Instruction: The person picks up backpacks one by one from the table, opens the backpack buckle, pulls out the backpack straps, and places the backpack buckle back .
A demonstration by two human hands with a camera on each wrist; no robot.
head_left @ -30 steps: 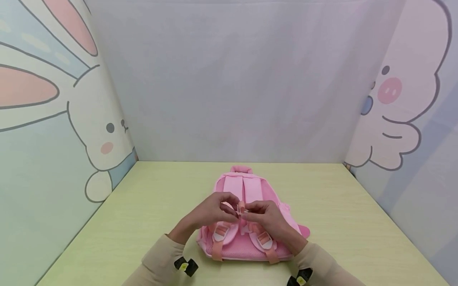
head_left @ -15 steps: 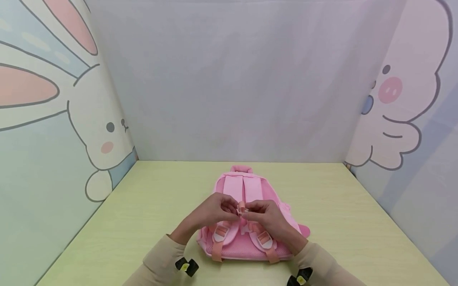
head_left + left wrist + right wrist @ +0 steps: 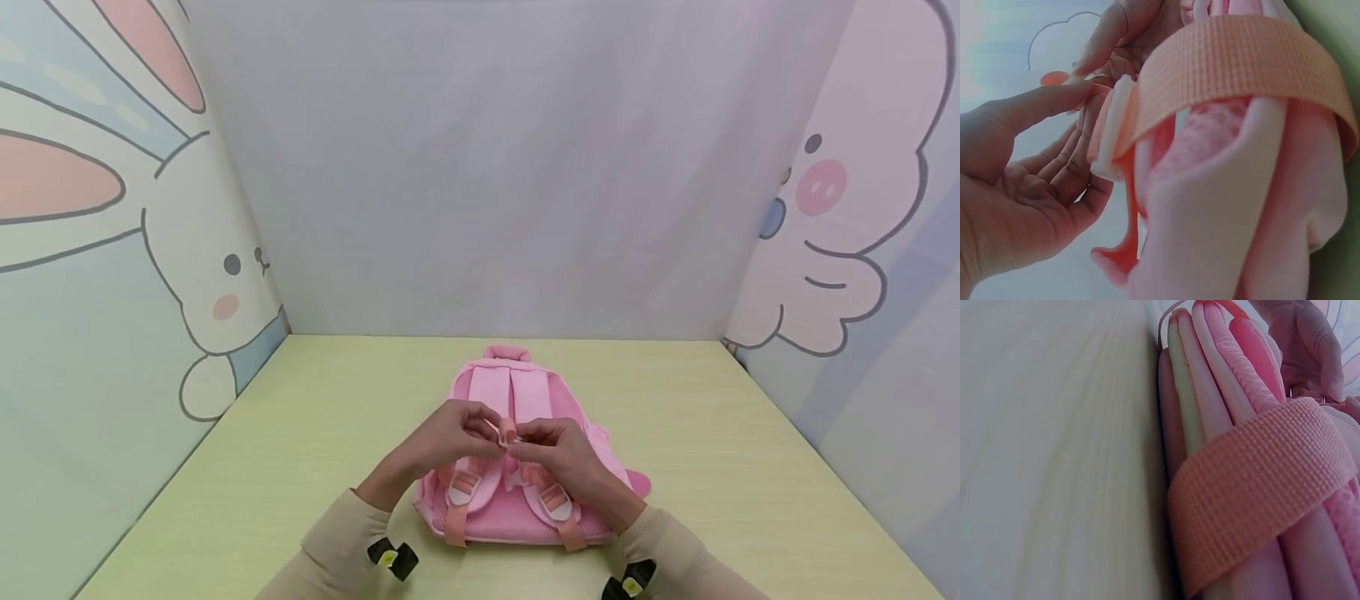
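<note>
A pink backpack (image 3: 525, 521) lies with its shoulder straps facing up on the table. Above its middle, my left hand (image 3: 450, 437) and my right hand (image 3: 566, 454) meet fingertip to fingertip. Between them they pinch a short peach webbing strap (image 3: 507, 431) with a small pale fitting on it. In the left wrist view, the thumb and fingers of my left hand (image 3: 1029, 181) come together at the thin strap end; the right hand's fingers (image 3: 1113, 37) touch it from above. The fitting's details are hidden behind the fingertips.
Two white adjuster buckles, one on the left (image 3: 461, 489) and one on the right (image 3: 556, 503), sit on peach lower straps. A white clip (image 3: 513, 481) lies between them. The pale yellow table (image 3: 360, 375) meets a grey curtain (image 3: 487, 183) behind and printed side walls.
The left fingers have shifted slightly at the strap: they drew in closer, then the index finger reached over it again. The right hand and the backpack stay in place.
</note>
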